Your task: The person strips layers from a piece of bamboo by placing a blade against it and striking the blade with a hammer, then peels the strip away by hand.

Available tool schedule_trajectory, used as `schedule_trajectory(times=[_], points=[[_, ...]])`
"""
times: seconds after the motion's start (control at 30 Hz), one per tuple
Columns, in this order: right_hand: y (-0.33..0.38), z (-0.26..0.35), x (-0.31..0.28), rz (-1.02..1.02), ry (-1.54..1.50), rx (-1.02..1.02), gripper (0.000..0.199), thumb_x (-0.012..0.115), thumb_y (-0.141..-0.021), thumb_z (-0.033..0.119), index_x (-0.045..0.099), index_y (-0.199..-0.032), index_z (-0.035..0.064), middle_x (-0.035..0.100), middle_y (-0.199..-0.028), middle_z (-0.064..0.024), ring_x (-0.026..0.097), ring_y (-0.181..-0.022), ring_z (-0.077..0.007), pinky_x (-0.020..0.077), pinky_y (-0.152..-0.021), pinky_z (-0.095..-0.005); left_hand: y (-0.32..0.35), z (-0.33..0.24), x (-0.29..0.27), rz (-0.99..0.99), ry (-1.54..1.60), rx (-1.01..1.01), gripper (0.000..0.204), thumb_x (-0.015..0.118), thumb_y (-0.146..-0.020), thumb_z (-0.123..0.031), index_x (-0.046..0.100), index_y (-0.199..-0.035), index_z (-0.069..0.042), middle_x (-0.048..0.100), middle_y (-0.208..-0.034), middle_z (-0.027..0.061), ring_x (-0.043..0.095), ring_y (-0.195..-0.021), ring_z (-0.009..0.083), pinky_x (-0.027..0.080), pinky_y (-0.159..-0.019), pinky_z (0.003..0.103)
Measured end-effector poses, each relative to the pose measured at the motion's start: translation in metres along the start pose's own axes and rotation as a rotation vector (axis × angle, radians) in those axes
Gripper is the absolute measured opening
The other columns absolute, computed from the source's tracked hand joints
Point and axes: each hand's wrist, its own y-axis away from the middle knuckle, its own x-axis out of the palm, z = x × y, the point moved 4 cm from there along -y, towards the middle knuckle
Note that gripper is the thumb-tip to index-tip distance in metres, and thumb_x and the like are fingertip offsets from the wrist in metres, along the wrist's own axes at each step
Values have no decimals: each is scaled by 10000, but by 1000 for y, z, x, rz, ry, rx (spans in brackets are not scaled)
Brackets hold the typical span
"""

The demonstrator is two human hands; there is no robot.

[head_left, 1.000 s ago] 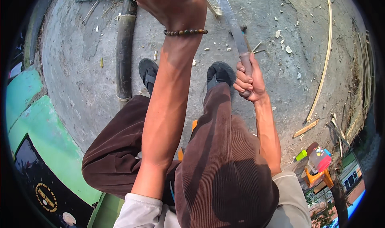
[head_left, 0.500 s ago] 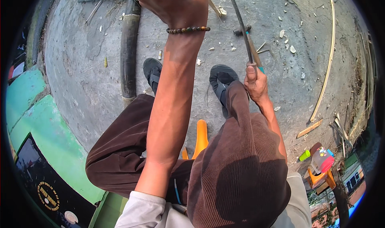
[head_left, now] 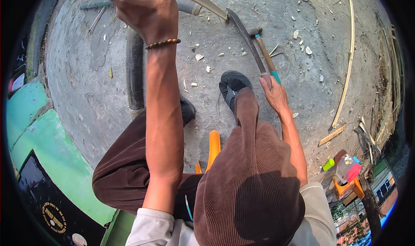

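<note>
Swung toward the left since the earlier frame, the left hand has drawn the pale strip into a long slant, so much more of it now shows. The knife has come back into view along its whole dark, curved blade, where half a second ago the far end ran out past the upper edge. Its tip now sits at the strip's lower end — touching or just in front of it, I cannot tell which. The left shoe has also pulled back, half hidden behind the forearm.

For the work, this seems to matter chiefly because blade and strip now meet at one spot, each steered by its own hand. The hands are well apart. The left is closed, as far as it shows, on the strip near the upper edge, which cuts off some of the fingers. The right hand is wrapped on the knife's handle, thumb laid along it, the other fingers mostly hidden underneath.

The strip slopes down rightward from the left fist, above ground strewn with white chips. Just beside the knife lies a hammer — its teal grip close to the right hand.
</note>
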Motion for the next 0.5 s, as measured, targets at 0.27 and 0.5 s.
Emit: schedule_trajectory(times=[0.27, 0.5], points=[[41, -38, -27, -93, 155, -187, 249, 629, -975, 183, 645, -1118, -19, 617, -1177, -220, 604, -1083, -394, 482, -924, -438, -33, -11, -50, 192, 609, -129, 523, 732, -879, -1, 399, -1278, 55, 661, -1049, 256, 718, -923, 284, 679, -746, 381], [20, 76, -97, -465, -83, -300, 304, 578, -1019, 230, 606, -1244, 27, 635, -1212, -135, 618, -1130, -290, 480, -963, -412, -2, -23, -30, 256, 728, -287, 507, 765, -906, -141, 447, -1275, -2, 653, -999, 162, 708, -864, 206, 628, -724, 294]])
